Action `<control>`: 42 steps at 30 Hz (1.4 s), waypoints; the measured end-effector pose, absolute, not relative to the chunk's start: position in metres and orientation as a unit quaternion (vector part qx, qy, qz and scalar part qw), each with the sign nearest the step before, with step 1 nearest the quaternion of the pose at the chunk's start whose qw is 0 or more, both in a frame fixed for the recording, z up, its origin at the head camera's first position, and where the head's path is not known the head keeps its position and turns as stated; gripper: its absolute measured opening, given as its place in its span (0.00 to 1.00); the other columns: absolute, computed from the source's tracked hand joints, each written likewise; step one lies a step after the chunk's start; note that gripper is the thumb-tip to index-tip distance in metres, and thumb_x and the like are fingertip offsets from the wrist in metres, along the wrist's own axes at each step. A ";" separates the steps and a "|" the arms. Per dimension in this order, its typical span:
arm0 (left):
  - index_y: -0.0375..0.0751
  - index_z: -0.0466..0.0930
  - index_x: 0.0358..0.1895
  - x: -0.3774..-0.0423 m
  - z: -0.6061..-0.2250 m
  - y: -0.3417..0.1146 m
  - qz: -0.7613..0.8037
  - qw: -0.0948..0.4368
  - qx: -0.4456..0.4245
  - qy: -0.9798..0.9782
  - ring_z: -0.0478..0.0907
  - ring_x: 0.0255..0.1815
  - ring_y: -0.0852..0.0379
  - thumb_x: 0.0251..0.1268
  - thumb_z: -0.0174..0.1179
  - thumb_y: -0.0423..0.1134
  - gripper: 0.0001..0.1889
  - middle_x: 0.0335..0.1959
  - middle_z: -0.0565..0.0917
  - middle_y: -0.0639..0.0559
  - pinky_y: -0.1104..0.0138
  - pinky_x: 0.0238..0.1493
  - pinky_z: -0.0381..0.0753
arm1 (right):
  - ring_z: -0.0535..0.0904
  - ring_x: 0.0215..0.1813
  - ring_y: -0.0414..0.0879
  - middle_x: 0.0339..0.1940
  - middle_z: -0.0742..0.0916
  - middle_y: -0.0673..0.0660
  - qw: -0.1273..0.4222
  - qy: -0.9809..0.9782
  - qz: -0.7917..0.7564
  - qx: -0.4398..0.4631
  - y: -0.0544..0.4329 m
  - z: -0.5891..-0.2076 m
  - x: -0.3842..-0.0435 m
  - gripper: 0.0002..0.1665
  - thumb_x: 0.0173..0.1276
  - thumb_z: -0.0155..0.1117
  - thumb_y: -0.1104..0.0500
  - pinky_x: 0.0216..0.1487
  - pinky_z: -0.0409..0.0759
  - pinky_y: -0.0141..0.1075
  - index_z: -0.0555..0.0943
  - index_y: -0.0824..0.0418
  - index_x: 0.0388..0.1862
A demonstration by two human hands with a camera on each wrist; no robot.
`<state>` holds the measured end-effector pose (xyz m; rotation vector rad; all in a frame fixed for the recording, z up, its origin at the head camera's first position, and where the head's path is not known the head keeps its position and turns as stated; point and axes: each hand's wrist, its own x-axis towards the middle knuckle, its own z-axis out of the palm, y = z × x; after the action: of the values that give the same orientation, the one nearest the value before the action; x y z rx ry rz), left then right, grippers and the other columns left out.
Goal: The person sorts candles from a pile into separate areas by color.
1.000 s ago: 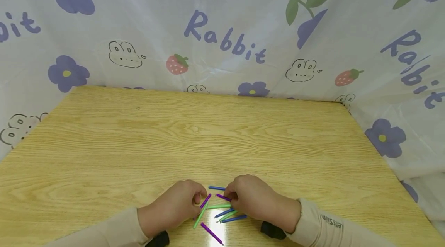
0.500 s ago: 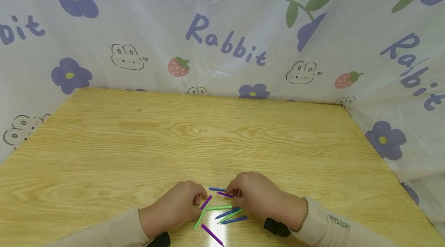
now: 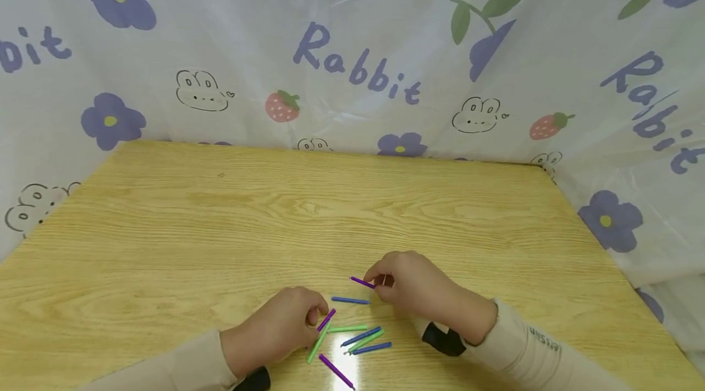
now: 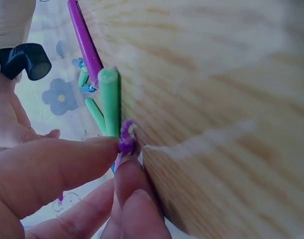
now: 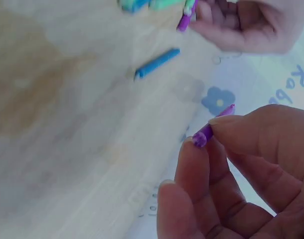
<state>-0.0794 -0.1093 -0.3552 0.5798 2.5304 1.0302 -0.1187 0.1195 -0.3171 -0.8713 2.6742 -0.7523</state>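
My right hand (image 3: pixel 426 290) pinches a thin purple candle (image 3: pixel 361 282) between thumb and fingertips, held up off the table in the head view; the right wrist view shows that candle (image 5: pixel 204 135) end-on at the fingertips. My left hand (image 3: pixel 275 330) pinches a second purple candle (image 3: pixel 328 319) low over the wood, its wick end (image 4: pixel 126 142) showing at the thumb tip in the left wrist view. Across this candle slants a green candle (image 3: pixel 317 345). A blue candle (image 3: pixel 350 300) lies between the hands, with another green candle (image 3: pixel 349 328) just nearer to me.
Two blue candles (image 3: pixel 371 348) and a green one lie bunched on the wooden table (image 3: pixel 308 226), left of my right wrist. A loose purple candle (image 3: pixel 336 371) is closest to the front. Behind the table hangs a printed white sheet (image 3: pixel 248 42).
My right hand has lifted the purple candle and moved it away from the pile, to the far side of the blue candle. The left hand stays in place with its purple candle.
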 end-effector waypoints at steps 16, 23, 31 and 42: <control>0.32 0.81 0.34 -0.078 -0.359 -0.111 0.362 0.151 0.224 0.892 0.63 0.23 0.63 0.40 0.63 0.20 0.13 0.21 0.69 0.57 0.71 0.24 0.65 | 0.77 0.35 0.38 0.31 0.85 0.48 0.104 0.913 -0.289 -0.269 0.131 -0.318 -0.157 0.11 0.64 0.62 0.67 0.35 0.76 0.30 0.86 0.62 0.44; 0.33 0.81 0.34 -0.078 -0.359 -0.111 0.360 0.149 0.223 0.894 0.64 0.24 0.63 0.41 0.64 0.20 0.12 0.22 0.70 0.57 0.70 0.26 0.66 | 0.77 0.37 0.40 0.33 0.85 0.49 0.106 0.922 -0.293 -0.231 0.133 -0.321 -0.173 0.11 0.65 0.62 0.66 0.36 0.76 0.33 0.86 0.61 0.45; 0.32 0.82 0.35 -0.079 -0.358 -0.110 0.359 0.155 0.214 0.895 0.65 0.26 0.62 0.43 0.65 0.20 0.12 0.22 0.70 0.57 0.70 0.27 0.67 | 0.78 0.37 0.43 0.34 0.85 0.51 0.102 0.925 -0.297 -0.213 0.136 -0.320 -0.188 0.12 0.65 0.61 0.66 0.36 0.77 0.34 0.85 0.62 0.47; 0.33 0.81 0.35 -0.078 -0.358 -0.112 0.359 0.155 0.222 0.893 0.64 0.26 0.62 0.43 0.65 0.21 0.12 0.22 0.69 0.58 0.70 0.28 0.67 | 0.78 0.39 0.45 0.36 0.85 0.53 0.109 0.925 -0.307 -0.197 0.130 -0.319 -0.218 0.13 0.66 0.60 0.65 0.37 0.75 0.35 0.85 0.62 0.48</control>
<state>-0.0783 -0.1116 -0.3577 0.6371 2.5593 1.0278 -0.2179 0.1304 -0.3188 -0.5800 2.7193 -0.9034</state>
